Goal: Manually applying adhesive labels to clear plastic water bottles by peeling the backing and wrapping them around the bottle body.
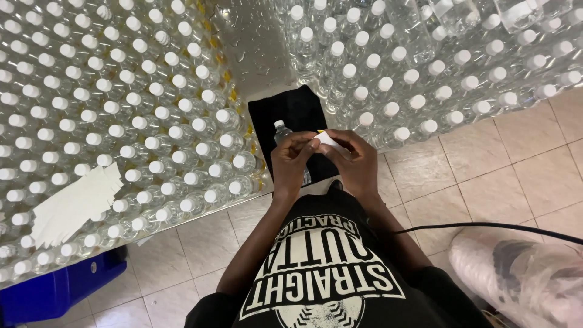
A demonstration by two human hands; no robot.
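Both my hands meet in front of my chest over a black cloth [297, 112]. My left hand [291, 161] and my right hand [355, 161] pinch a small white label [328, 141] between their fingertips. A clear plastic bottle [282, 132] with a white cap lies on the black cloth just under my left hand, partly hidden by it.
Many clear capped bottles [139, 103] stand packed on the left, and another mass of bottles [419, 67] at the upper right. A stack of white labels [76, 203] rests on the left bottles. A blue crate [61, 288] sits low left, a plastic bag [522, 279] low right, on tiled floor [486, 170].
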